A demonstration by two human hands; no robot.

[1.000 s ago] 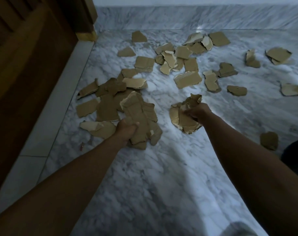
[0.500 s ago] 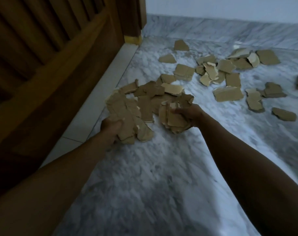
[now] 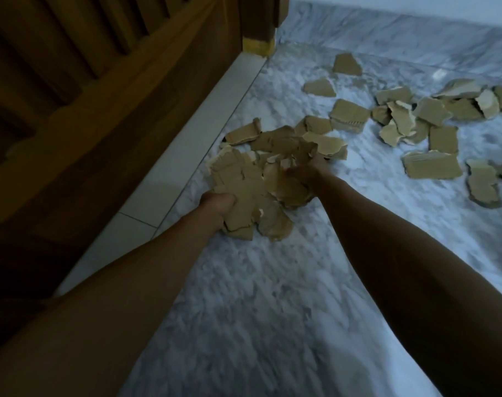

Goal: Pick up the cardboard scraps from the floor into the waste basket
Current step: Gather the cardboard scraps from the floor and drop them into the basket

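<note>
Item: my left hand (image 3: 219, 202), clenched round a thick bundle of torn cardboard scraps (image 3: 238, 184), held just above the marble floor (image 3: 272, 310); thumb on the near face of the bundle.

Item: my right hand (image 3: 304, 174), fingers curled round a second wad of cardboard pieces (image 3: 287, 187), which touches the left-hand bundle. Both forearms reach forward into view.

Item: loose scraps lying on the floor just behind the two bundles (image 3: 324, 143), overlapping one another, one curled strip (image 3: 244, 133) nearest the pale border tile (image 3: 186, 156).

Item: a wider scatter of scraps to the right (image 3: 433, 110), some stacked, some single; one large rectangular piece (image 3: 431, 166) lies apart from the heap, another ragged piece (image 3: 483, 184) beside it. Two lone pieces lie farther back: (image 3: 346, 64) and (image 3: 320, 87).

Item: dark wooden panelled furniture (image 3: 100, 81) along the left, its post ending in a yellow foot (image 3: 257, 47) at the floor.

Item: marble skirting (image 3: 387, 32) along the far wall.

Waste basket: not in view. Picture somewhat motion-blurred.
</note>
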